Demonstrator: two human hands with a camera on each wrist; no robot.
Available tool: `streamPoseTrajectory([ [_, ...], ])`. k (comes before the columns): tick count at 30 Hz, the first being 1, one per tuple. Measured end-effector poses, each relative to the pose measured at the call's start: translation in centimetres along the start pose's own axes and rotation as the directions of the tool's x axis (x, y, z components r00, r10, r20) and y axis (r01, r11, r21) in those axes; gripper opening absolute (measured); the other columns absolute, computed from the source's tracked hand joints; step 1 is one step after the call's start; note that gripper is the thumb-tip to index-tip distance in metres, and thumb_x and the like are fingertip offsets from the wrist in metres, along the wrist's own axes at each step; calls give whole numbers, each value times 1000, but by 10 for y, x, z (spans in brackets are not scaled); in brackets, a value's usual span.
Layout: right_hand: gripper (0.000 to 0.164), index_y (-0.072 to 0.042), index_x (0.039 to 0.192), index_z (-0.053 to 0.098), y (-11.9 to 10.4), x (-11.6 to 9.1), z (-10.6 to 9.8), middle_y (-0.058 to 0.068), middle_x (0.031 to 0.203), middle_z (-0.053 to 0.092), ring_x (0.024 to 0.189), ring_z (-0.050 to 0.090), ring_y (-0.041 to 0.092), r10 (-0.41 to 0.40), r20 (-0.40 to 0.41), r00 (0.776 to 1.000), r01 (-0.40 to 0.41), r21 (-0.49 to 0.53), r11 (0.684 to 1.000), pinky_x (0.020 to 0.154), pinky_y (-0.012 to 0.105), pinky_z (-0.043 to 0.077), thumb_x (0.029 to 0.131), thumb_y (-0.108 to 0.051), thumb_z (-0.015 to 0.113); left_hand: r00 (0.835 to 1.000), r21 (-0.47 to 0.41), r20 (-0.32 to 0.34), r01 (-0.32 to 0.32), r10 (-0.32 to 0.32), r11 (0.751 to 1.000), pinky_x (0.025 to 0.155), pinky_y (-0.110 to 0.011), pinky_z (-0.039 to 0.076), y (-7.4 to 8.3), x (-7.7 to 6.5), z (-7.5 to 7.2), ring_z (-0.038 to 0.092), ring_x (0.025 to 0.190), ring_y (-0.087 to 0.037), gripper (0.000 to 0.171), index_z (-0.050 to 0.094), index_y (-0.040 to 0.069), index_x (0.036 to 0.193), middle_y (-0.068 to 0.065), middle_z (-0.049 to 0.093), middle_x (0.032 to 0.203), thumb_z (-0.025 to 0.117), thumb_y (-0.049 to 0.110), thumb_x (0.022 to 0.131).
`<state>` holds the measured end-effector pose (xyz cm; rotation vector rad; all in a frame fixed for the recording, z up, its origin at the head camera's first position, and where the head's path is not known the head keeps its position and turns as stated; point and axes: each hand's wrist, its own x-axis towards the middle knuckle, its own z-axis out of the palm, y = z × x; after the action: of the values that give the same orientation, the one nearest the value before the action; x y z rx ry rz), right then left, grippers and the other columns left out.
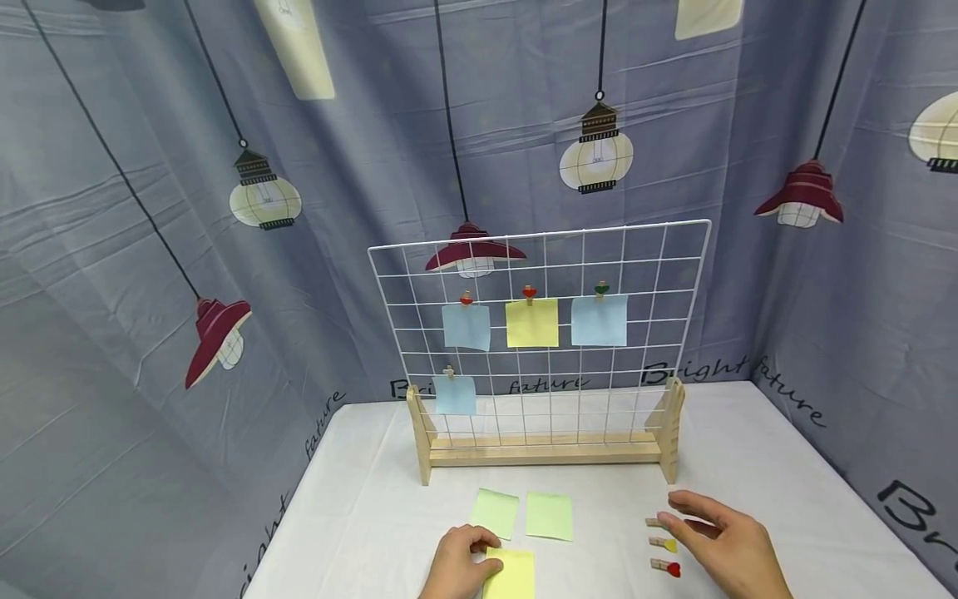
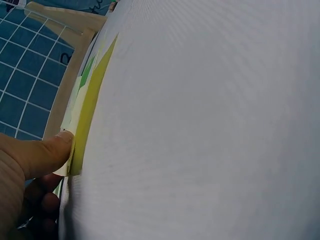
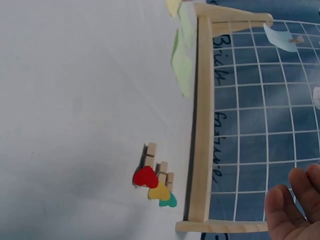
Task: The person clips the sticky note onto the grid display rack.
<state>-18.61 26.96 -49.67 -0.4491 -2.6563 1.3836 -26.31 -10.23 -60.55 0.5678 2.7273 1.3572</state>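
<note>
My left hand [image 1: 458,561] pinches the edge of a yellow sticky note [image 1: 515,576] at the table's front; the left wrist view shows the thumb pressed on the note [image 2: 92,112]. Two pale green notes [image 1: 496,512] [image 1: 550,517] lie just beyond it. Over at the right, my right hand [image 1: 726,545] hovers with its fingers apart, holding nothing. Beside it lie three small wooden clothespins in a column: one with a red heart [image 3: 145,177], one with a yellow heart [image 3: 159,191] and one with a green heart [image 3: 169,200]. In the head view the right hand hides the green heart.
A white wire grid [image 1: 566,359] stands in a wooden base [image 1: 546,452] behind the notes. Clothespins hold three blue notes [image 1: 466,326] and one yellow note [image 1: 532,323] on it. A grey-blue printed curtain [image 1: 359,166] surrounds the white table [image 1: 359,499].
</note>
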Motion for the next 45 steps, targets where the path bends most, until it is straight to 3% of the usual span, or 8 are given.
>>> streamPoseTrajectory([
  [4,76,2,131,67,3,1,1,22,127,71,109,72,35,1,-1,1000,-1,-3,1000,82,35,61,84,-56,80,1000,-1,-7,16,-16,1000,90,-40,50,4,0,0,52,77,2,14,75,21,90,16,65,83,84,13,82],
  [6,76,1,130,67,5,1,1,21,126,72,110,72,36,5,-1,1000,-5,-9,1000,82,36,62,84,-58,79,1000,-2,-17,11,-11,1000,90,-43,51,6,0,0,53,75,3,15,74,21,86,15,65,81,83,10,83],
  [8,77,1,130,68,7,1,2,21,125,72,110,72,36,11,-4,1000,-11,-7,1000,82,36,62,83,-59,79,1000,-7,-27,1,-2,1000,88,-38,53,7,0,0,53,74,3,16,72,21,84,15,65,79,82,8,84],
  [11,79,1,130,68,9,2,2,20,125,72,110,72,36,21,-2,1000,-21,-3,1000,83,36,61,82,-61,79,1000,-39,-28,-9,8,999,70,-22,48,8,1,0,53,74,4,16,71,20,85,14,65,80,80,7,85],
  [13,80,1,130,68,11,2,3,20,125,73,112,71,37,19,1,1000,-19,-9,1000,84,37,61,82,-62,79,1000,-63,-24,-16,14,998,70,-18,47,10,1,-1,54,75,4,14,70,19,87,14,66,81,79,8,87],
  [25,77,1,130,68,19,2,9,20,126,72,113,70,39,45,-5,999,-45,36,998,79,37,62,80,-55,84,999,-137,-35,13,-18,991,72,-19,49,14,-1,-6,59,76,1,12,72,19,90,-1,74,88,75,8,91],
  [37,84,0,131,68,28,6,12,19,127,72,119,65,43,82,19,996,-83,30,996,80,38,61,74,-60,86,991,-96,-115,59,-70,994,75,-25,39,31,9,-20,60,85,0,11,74,18,94,15,72,86,73,7,92],
  [45,87,0,129,69,32,8,17,24,128,69,115,64,43,123,33,992,-124,39,992,79,38,61,69,-60,88,988,-111,-140,43,-58,993,77,-26,41,39,9,-24,60,86,-1,8,74,18,97,10,74,89,73,11,93],
])
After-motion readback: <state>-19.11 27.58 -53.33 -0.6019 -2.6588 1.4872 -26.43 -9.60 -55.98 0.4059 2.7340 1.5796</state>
